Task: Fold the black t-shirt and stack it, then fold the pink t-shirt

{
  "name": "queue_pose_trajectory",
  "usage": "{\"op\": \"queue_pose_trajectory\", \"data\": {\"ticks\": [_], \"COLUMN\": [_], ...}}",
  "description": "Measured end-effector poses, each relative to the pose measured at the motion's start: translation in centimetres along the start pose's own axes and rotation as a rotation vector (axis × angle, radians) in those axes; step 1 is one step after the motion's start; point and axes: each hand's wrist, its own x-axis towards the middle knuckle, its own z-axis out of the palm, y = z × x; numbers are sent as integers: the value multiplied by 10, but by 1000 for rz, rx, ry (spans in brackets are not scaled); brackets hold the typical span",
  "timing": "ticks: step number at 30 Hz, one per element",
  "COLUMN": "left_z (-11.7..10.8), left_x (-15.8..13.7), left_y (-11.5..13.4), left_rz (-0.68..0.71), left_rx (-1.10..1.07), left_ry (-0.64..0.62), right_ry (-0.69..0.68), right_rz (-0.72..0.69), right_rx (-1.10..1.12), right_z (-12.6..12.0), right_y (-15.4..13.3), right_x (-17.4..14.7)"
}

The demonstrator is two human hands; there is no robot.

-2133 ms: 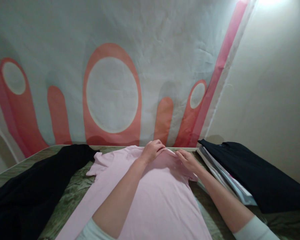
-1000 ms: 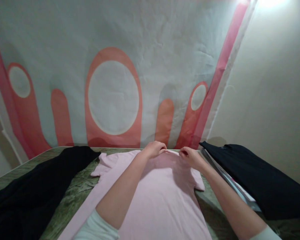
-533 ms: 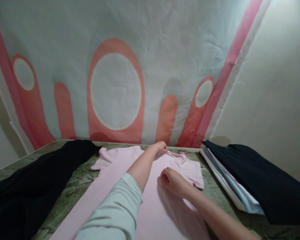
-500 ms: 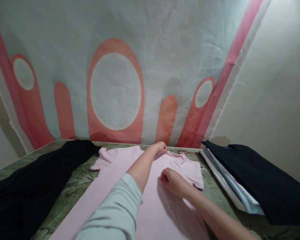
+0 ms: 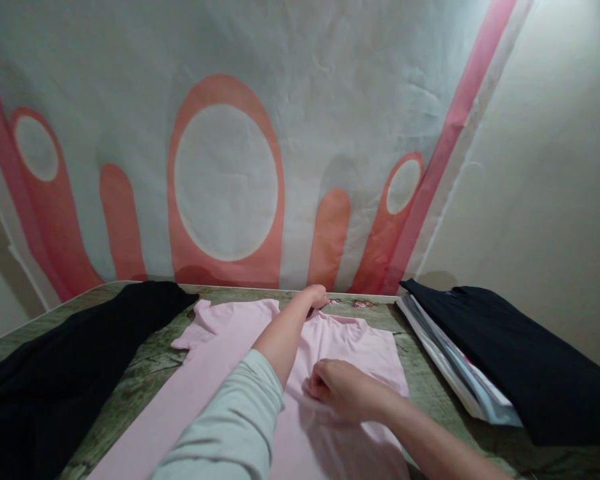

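Observation:
A pale pink T-shirt (image 5: 240, 333) lies spread on the wood-patterned table, with its collar at the far end. My left hand (image 5: 316, 297), at the end of a pale green sleeve, reaches out to the shirt's far edge beside the collar. Its fingers are closed there on the fabric, though the fingertips are hidden. Nearer to me, my right hand (image 5: 340, 390) is closed in a pinch on the shirt's upper right part. Creases run through the cloth between the two hands.
On the left lies a rumpled black garment (image 5: 80, 353). At the right stands a pile of folded clothes (image 5: 455, 363) topped by a black folded garment (image 5: 520, 360). A wall hanging (image 5: 225, 180) with coral shapes rises behind the table (image 5: 155, 353).
My right hand has moved towards me and a little left, drawing the cloth. The shirt's right sleeve and shoulder have shifted nearer, and new creases show. My left hand stays near the collar.

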Motion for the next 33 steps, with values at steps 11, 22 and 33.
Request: {"op": "queue_pose_trajectory", "data": {"ticks": [11, 22, 33], "left_z": [-12, 12, 19], "left_x": [-8, -24, -27], "left_y": [-11, -9, -3], "left_rz": [31, 47, 10], "left_rx": [5, 10, 52], "left_ry": [-218, -63, 53], "right_ry": [87, 232, 301], "right_rz": [33, 94, 280], "right_rx": [160, -44, -56], "right_z": [-4, 18, 33], "right_y": [3, -24, -43], "right_x": [-4, -24, -46]}}
